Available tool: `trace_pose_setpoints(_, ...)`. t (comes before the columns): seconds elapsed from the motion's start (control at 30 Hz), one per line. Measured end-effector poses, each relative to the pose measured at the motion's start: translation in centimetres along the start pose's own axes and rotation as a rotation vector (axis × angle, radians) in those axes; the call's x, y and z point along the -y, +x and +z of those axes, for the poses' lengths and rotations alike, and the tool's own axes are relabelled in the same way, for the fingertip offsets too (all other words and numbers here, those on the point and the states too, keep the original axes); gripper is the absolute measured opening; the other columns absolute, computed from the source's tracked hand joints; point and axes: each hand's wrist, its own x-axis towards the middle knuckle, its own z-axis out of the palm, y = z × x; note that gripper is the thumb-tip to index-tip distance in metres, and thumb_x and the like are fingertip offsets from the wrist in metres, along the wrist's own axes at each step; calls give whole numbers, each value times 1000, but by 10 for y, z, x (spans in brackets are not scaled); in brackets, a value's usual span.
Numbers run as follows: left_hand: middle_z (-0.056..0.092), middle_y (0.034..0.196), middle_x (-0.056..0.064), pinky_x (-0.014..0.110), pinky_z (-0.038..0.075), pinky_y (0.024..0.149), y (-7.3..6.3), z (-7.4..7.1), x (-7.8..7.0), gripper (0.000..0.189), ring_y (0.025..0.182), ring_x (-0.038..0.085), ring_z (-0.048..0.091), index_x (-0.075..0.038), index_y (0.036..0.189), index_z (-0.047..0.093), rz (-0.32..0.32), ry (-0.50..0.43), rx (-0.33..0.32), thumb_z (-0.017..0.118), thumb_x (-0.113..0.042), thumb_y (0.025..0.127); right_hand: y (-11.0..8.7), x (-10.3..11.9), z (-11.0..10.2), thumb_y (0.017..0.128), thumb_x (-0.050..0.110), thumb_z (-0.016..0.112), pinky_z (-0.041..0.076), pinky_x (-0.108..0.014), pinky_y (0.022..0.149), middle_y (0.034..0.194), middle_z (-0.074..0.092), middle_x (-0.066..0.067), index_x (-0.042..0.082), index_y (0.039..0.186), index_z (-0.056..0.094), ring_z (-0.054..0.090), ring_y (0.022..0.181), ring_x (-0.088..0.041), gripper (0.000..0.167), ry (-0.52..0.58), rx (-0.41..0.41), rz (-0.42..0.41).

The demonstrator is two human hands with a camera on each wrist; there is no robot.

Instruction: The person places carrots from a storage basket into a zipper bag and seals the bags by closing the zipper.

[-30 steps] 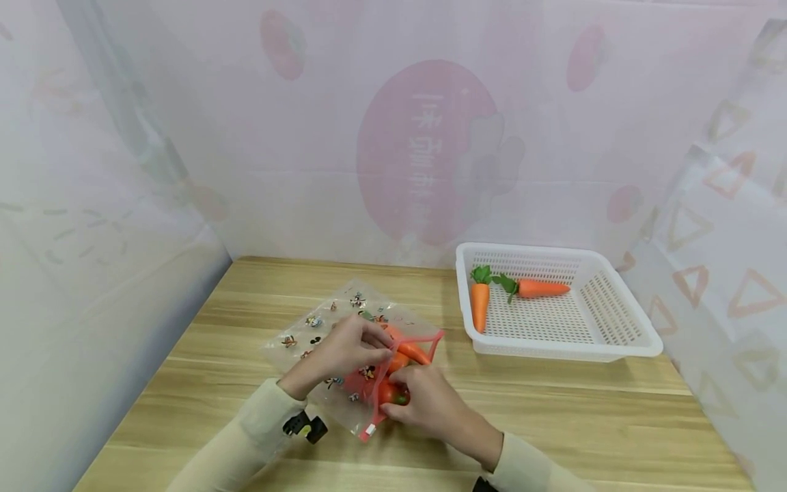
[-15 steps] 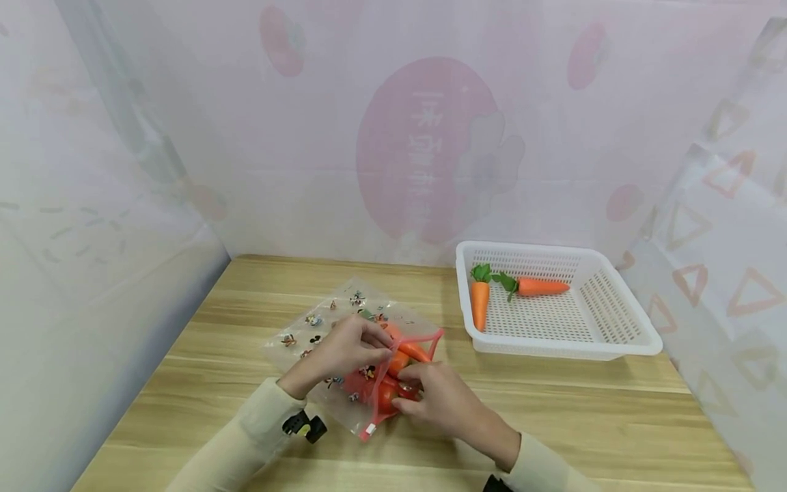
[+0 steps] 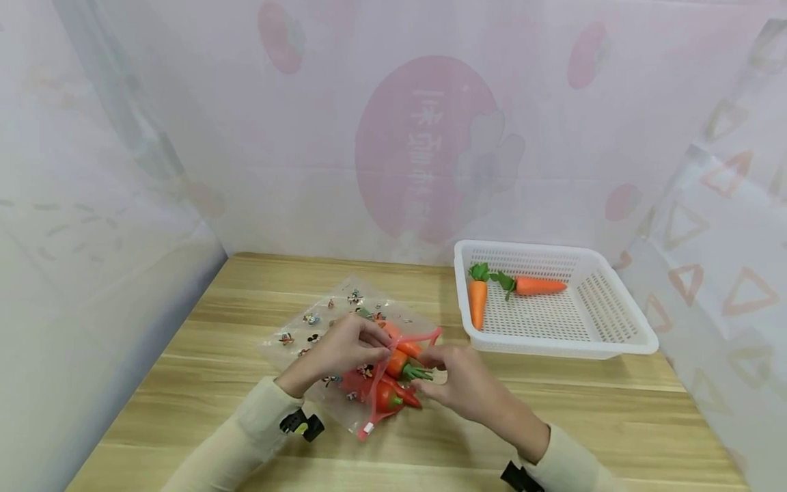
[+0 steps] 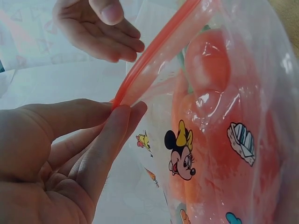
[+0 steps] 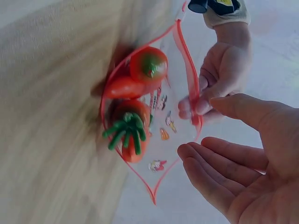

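Observation:
A clear zip bag [image 3: 332,318] printed with cartoon figures lies on the table, its red-edged mouth facing right. My left hand [image 3: 350,348] pinches the upper red zip strip [image 4: 156,51] between thumb and fingers, holding the mouth apart. Inside the mouth are a carrot [image 3: 396,362] with green stalks [image 5: 128,133], a round red pepper [image 5: 147,65] with a green stem end, and a pointed red vegetable [image 5: 124,87]. More orange and red shapes show through the plastic. Just right of the mouth, my right hand [image 3: 470,386] has its fingers spread from the thumb, holding nothing.
A white perforated basket [image 3: 621,348] stands at the back right. In it lie an upright-lying carrot [image 3: 478,304] along the left wall and another carrot [image 3: 540,285] crosswise. Printed cloth walls [image 3: 295,205] close in the wooden table [image 3: 215,355] at back and sides.
My right hand has let go of the red vegetable at the bag's mouth and drawn away to the right, uncovering the green stalks. My left hand stays on the zip strip.

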Motion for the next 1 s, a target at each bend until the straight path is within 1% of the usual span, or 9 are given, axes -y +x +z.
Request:
trace_pose_setpoints(0.13, 82, 96, 8, 38, 66, 71, 0, -1, -1, 15, 81, 15, 78, 0, 108, 80, 6, 4, -2, 76, -9, 97, 1, 0, -13, 87, 14, 86, 66, -41, 79, 102, 82, -10, 5, 107, 81, 79, 91, -26, 22, -55, -46, -9)
trace_pose_setpoints(0.2, 82, 96, 8, 35, 66, 70, 0, -1, -1, 16, 81, 15, 78, 1, 108, 80, 9, 5, -1, 76, -9, 97, 2, -1, -20, 87, 15, 86, 66, -38, 78, 100, 82, -9, 7, 106, 81, 79, 89, -23, 22, -92, -71, -4)
trace_pose_setpoints(0.37, 81, 95, 7, 28, 64, 69, 0, -1, 0, 15, 80, 14, 77, 1, 107, 80, 6, 9, -2, 76, -9, 97, 4, -6, -38, 86, 17, 87, 67, -37, 78, 102, 82, -10, 6, 108, 81, 80, 90, -23, 25, -160, -110, 35)
trace_pose_setpoints(0.5, 81, 95, 6, 26, 63, 69, 0, -1, 0, 15, 81, 13, 77, 0, 107, 80, 3, 11, -4, 76, -9, 97, 6, -13, -54, 87, 19, 87, 67, -38, 78, 104, 82, -14, 1, 108, 80, 80, 92, -27, 28, -176, -127, 73)
trace_pose_setpoints(0.7, 81, 95, 5, 26, 63, 69, 1, -1, 1, 14, 81, 13, 76, -1, 107, 81, 1, 20, -5, 76, -10, 97, 7, -28, -74, 89, 18, 85, 66, -45, 81, 108, 80, -19, -3, 113, 78, 80, 94, -33, 33, -161, -140, 141)
trace_pose_setpoints(0.77, 81, 95, 5, 26, 63, 69, 1, -2, 0, 14, 81, 12, 76, -1, 107, 81, 1, 24, -6, 76, -10, 97, 7, -34, -78, 90, 19, 85, 66, -45, 81, 108, 80, -19, -3, 113, 77, 80, 94, -33, 33, -173, -141, 156)
trace_pose_setpoints(0.9, 81, 95, 5, 26, 63, 69, 1, -2, 0, 14, 81, 12, 76, -1, 107, 81, -2, 24, -8, 76, -10, 97, 9, -47, -83, 90, 17, 84, 66, -45, 80, 107, 80, -19, -3, 111, 78, 80, 93, -33, 30, -180, -152, 161)
trace_pose_setpoints(1.0, 81, 95, 5, 26, 63, 69, 0, -1, 0, 14, 81, 13, 76, -1, 107, 80, -4, 19, -7, 76, -10, 97, 12, -58, -86, 89, 16, 84, 66, -45, 81, 106, 80, -20, -3, 110, 79, 80, 91, -32, 29, -177, -153, 190)
